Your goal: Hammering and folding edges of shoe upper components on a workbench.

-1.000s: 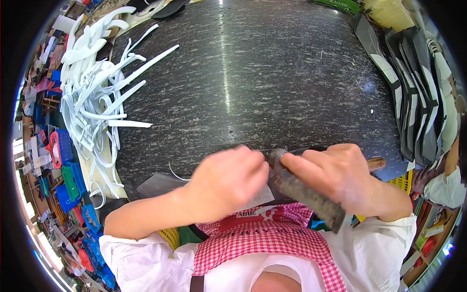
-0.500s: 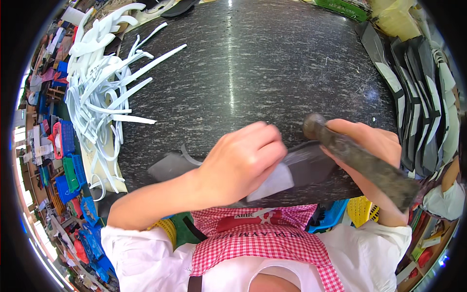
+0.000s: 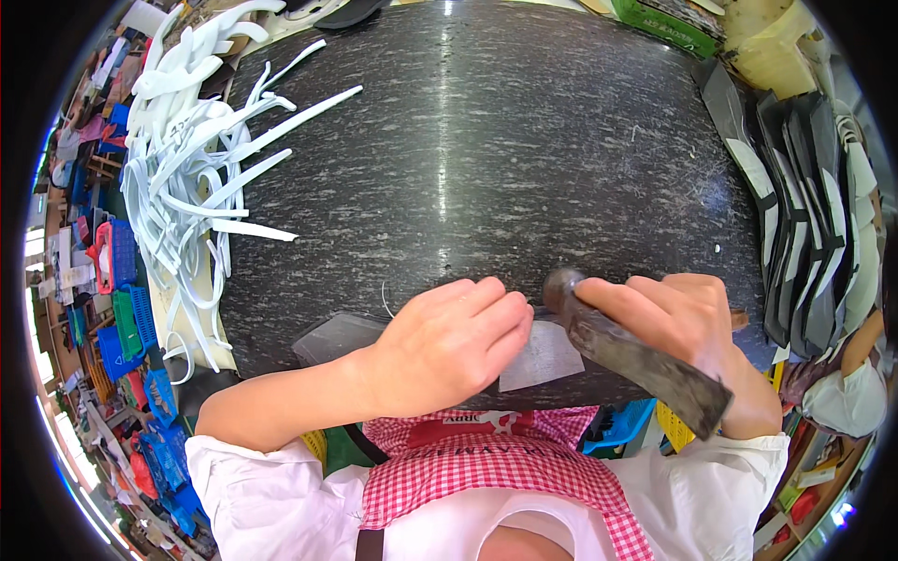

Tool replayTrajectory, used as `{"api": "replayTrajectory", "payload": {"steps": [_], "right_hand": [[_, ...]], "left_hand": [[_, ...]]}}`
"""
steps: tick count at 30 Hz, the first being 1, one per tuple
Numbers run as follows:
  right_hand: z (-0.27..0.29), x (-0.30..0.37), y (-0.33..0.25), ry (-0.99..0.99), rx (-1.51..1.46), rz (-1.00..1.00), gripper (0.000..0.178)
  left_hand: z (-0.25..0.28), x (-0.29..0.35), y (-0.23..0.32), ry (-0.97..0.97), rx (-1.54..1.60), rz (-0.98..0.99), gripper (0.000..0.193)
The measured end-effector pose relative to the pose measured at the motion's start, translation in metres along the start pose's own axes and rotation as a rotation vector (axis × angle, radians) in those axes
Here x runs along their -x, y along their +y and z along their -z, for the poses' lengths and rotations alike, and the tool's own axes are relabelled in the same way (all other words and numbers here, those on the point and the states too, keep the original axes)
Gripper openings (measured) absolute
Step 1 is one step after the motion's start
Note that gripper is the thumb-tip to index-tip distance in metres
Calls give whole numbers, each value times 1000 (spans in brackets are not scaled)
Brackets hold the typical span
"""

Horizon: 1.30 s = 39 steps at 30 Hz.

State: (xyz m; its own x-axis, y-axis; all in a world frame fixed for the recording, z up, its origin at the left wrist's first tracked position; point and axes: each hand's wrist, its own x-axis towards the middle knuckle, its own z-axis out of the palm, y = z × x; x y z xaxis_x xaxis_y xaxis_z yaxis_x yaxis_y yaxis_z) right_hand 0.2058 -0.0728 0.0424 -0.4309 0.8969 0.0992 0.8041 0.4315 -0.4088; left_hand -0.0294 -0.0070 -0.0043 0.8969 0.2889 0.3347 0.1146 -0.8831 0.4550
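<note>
From the head view, my right hand [image 3: 669, 323] is wrapped around a hammer [image 3: 645, 369], its fingers clamped on the handle; the dark metal head slants toward my forearm, and its round end sits near my left hand. My left hand [image 3: 458, 337] is curled over a dark flat piece [image 3: 337, 338] lying at the near edge of the desk [image 3: 486, 168]. Its fingers are bent and close together, but I cannot tell whether they pinch anything. A light grey patch [image 3: 543, 358] shows just right of that hand, and a thin pale strip [image 3: 385, 301] sticks up on its other side. A tangled heap of white strips [image 3: 178, 168] lies along the desk's left side. On the right stands a row of dark and pale pieces [image 3: 804, 224], with a green box [image 3: 669, 28] beyond, at the far edge.
</note>
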Motion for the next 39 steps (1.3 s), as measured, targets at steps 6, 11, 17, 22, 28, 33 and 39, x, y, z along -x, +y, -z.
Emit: {"api": "replayTrajectory", "payload": {"steps": [6,11,17,22,28,33,39], "right_hand": [[-11,3,0,-44,37,30,35],[-11,-9,-8,-8,23,52,36],[-10,-22,-18,-55,31,41,34],[-15,-22,-19,-123,-54,49,35],[-19,-41,-39,-155,56,108,35],[-14,-45,-39,-143,-5,72,26],[-19,-65,-50,-170,-5,119,24]], "left_hand": [[18,18,-11,-11,178,258,30],[2,30,-2,107,35,101,34],[-3,37,-3,136,-60,32,30],[21,50,-11,92,83,212,34],[7,61,-4,166,-205,33,32],[21,69,-12,187,76,172,30],[12,76,-10,214,-49,62,31]]}}
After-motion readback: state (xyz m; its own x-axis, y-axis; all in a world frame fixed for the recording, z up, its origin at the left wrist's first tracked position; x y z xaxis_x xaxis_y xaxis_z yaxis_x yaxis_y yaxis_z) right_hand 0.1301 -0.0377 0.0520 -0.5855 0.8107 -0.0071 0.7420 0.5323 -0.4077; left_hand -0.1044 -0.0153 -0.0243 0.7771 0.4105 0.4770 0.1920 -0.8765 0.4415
